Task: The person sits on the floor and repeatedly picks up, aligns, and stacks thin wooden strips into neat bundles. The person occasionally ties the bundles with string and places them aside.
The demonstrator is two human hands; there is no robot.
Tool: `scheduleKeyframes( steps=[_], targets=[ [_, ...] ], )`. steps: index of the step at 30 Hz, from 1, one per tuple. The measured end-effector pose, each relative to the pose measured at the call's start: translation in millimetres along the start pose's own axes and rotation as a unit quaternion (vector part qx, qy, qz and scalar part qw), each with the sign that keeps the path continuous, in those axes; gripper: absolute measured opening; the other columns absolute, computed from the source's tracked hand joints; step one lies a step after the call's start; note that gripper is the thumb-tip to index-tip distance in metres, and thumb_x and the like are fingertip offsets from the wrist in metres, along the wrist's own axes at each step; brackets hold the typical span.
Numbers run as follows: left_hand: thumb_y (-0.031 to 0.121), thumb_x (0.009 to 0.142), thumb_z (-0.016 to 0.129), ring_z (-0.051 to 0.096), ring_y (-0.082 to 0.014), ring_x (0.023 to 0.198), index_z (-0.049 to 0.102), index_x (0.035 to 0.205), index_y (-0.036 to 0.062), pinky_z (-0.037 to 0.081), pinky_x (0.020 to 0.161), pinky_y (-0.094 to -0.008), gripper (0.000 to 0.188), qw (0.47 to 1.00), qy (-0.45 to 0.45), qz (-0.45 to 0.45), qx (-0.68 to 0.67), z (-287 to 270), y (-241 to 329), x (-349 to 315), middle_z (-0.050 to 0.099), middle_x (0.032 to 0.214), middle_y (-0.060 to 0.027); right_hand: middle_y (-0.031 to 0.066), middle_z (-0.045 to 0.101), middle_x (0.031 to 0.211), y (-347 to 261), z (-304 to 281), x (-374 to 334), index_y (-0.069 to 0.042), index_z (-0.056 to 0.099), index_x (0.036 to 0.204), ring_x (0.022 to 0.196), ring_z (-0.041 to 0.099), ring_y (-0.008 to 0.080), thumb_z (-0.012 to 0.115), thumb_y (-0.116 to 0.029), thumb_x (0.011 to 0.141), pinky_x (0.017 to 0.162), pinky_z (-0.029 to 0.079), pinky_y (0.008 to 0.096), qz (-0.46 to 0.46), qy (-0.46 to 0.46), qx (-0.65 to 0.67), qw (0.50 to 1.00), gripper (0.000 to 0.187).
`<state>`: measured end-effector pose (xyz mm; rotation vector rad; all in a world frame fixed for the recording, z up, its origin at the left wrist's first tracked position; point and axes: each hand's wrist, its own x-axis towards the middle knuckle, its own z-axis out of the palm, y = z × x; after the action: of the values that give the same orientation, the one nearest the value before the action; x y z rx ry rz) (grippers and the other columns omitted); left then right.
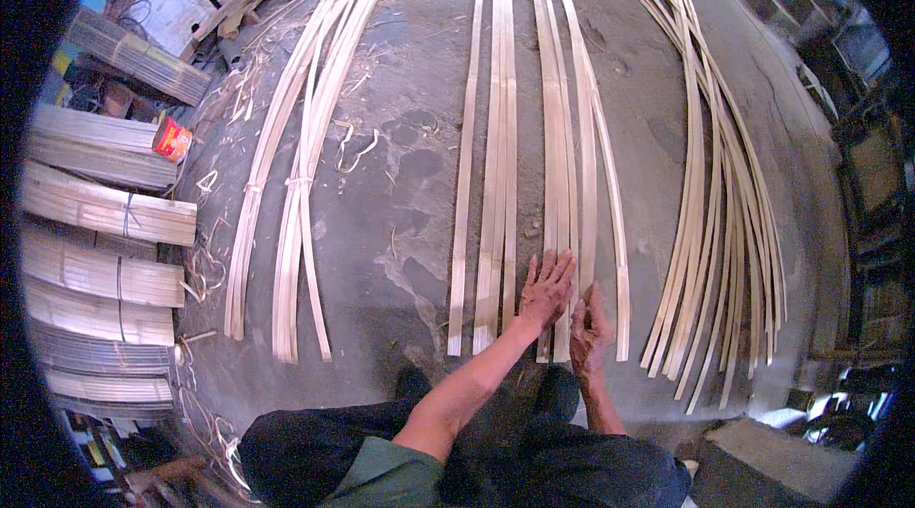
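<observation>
Long, pale, flat strips that look like split bamboo lie lengthwise on the floor in front of me. My left hand [548, 293] rests flat across the near end of a middle group of strips [558, 174], palm down with its fingers stretched out. Just to its right, my right hand [592, 332] is turned on edge, thumb and fingers curled around the near end of one bamboo strip [588, 193]. Its palm side is partly hidden. A separate narrow strip [621, 298] lies right of that hand. Left of my hands are more parallel strips [493, 222].
A fanned pile of strips [710, 222] lies at the right. Tied strips [295, 184] lie at the left, with curled shavings [357, 151] nearby. Bundled slats [105, 208] are stacked along the left edge beside a red tin [172, 139]. A grey block [772, 460] stands at the lower right.
</observation>
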<state>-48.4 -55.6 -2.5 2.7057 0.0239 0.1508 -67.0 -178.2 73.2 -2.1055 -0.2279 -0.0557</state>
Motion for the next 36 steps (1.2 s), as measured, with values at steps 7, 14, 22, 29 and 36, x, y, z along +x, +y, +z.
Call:
scheduleKeyframes(
  steps=[7,14,22,29,36],
  targets=[
    [0.019,0.092,0.051,0.031,-0.0283,0.141,0.038,0.144,0.0060,0.016,0.118,-0.0473,0.056,0.993,0.072,-0.056,-0.075,-24.2,-11.6,9.0,0.036,0.151,-0.0121,0.0042,0.060,0.086,10.0,29.8,8.1,-0.009,0.044,0.143,0.074,0.051,0.0103,0.056,-0.016,0.097,0.069,0.045,0.0235,0.092,-0.057,0.025,0.994,0.048],
    [0.018,0.094,0.050,0.033,-0.0301,0.140,0.039,0.143,0.0021,0.020,0.117,-0.0485,0.053,0.979,0.142,-0.141,-0.042,-51.8,-48.0,9.4,0.038,0.149,-0.0165,-0.0032,0.047,0.070,-3.5,52.0,3.0,-0.009,0.043,0.143,0.062,0.042,0.0090,0.055,-0.019,0.098,0.055,0.040,0.0265,0.121,-0.107,0.038,0.986,0.048],
    [0.015,0.092,0.052,0.031,-0.0280,0.141,0.042,0.142,0.0044,0.016,0.117,-0.0510,0.052,0.980,0.113,-0.162,-0.029,-45.4,-69.0,1.8,0.037,0.151,-0.0132,0.0137,0.068,0.098,-10.6,73.7,-4.4,-0.007,0.039,0.144,0.084,0.049,0.0083,0.052,-0.013,0.098,0.076,0.045,0.0241,0.226,-0.207,0.097,0.947,0.048],
    [0.015,0.092,0.052,0.031,-0.0266,0.141,0.045,0.140,0.0047,0.016,0.116,-0.0538,0.049,0.983,0.110,-0.147,-0.008,-37.5,-77.0,-1.3,0.037,0.151,-0.0119,0.0064,0.066,0.094,11.0,94.4,-13.1,-0.006,0.038,0.145,0.077,0.053,0.0128,0.053,-0.012,0.098,0.072,0.047,0.0267,0.039,-0.137,0.129,0.981,0.049],
    [0.017,0.092,0.054,0.032,-0.0280,0.140,0.049,0.136,0.0046,0.019,0.115,-0.0532,0.046,0.982,0.113,-0.151,-0.018,-46.7,-70.9,0.2,0.040,0.148,-0.0130,-0.0046,0.056,0.080,17.6,84.7,-23.7,-0.006,0.038,0.146,0.065,0.048,0.0048,0.054,-0.013,0.098,0.056,0.042,0.0217,0.117,-0.114,0.137,0.977,0.050]
  ],
)
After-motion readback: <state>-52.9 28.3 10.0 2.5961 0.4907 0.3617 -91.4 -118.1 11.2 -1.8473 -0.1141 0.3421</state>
